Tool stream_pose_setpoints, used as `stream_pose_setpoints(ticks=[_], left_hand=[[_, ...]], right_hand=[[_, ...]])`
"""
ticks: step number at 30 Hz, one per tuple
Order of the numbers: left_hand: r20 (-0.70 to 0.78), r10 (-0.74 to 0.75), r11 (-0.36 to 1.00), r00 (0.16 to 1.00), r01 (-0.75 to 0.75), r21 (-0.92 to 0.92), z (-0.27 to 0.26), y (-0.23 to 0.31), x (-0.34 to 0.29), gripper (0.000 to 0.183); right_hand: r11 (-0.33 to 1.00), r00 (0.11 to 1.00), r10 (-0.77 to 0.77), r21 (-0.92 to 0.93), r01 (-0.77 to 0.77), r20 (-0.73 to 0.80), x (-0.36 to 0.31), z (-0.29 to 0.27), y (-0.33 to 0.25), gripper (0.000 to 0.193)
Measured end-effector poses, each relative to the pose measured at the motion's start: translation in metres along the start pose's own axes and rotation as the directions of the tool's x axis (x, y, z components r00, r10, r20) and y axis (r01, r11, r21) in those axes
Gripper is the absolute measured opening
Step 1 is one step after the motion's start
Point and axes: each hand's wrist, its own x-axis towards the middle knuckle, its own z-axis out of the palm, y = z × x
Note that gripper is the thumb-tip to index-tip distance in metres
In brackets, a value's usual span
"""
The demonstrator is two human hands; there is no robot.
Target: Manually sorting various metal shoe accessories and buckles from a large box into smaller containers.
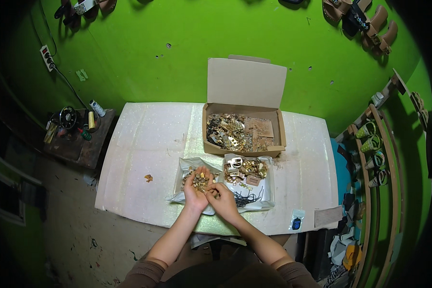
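My left hand (194, 194) lies palm up over a shallow bag-lined tray (176, 196), cupped under a small heap of gold-coloured metal pieces (201, 181). Beside it, my right hand (223, 199) has its fingers curled in a pinch at the edge of the left palm; whatever is between them is too small to make out. More small metal bits show in the tray around the left hand. Just right of it, a second white tray (270, 192) holds metal buckles (245, 168), a pinkish rectangular buckle (253, 181) and thin black cords (245, 199).
An open cardboard box (246, 81) full of mixed metal fittings stands behind the trays. A brown scrap (149, 178) lies left on the pale table (129, 144). Near the right front edge are a small packet (297, 219) and a grey ribbed piece (328, 217). A sewing machine wheel (67, 117) stands left.
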Motion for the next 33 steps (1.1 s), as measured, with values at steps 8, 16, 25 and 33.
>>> stream_pose_setpoints(ticks=[8,16,25,33], left_hand=[[0.018,0.046,0.996,0.999,-0.044,-0.075,-0.001,-0.025,-0.003,0.026],[0.032,0.066,0.990,0.997,-0.062,-0.126,-0.007,-0.042,-0.006,0.024],[-0.043,0.068,0.993,0.997,-0.072,-0.094,-0.005,-0.041,-0.011,0.023],[-0.027,-0.008,0.994,1.000,0.005,-0.109,-0.006,-0.037,-0.010,0.021]], right_hand=[[0.947,0.959,-0.254,-0.168,0.272,0.125,0.002,-0.027,0.009,0.021],[0.960,0.967,-0.137,-0.212,0.183,0.213,-0.002,-0.040,0.011,0.022],[0.991,0.957,-0.097,-0.064,0.119,0.274,0.000,-0.049,0.006,0.016],[0.785,0.930,0.205,0.517,-0.342,0.303,-0.001,-0.042,0.035,0.016]])
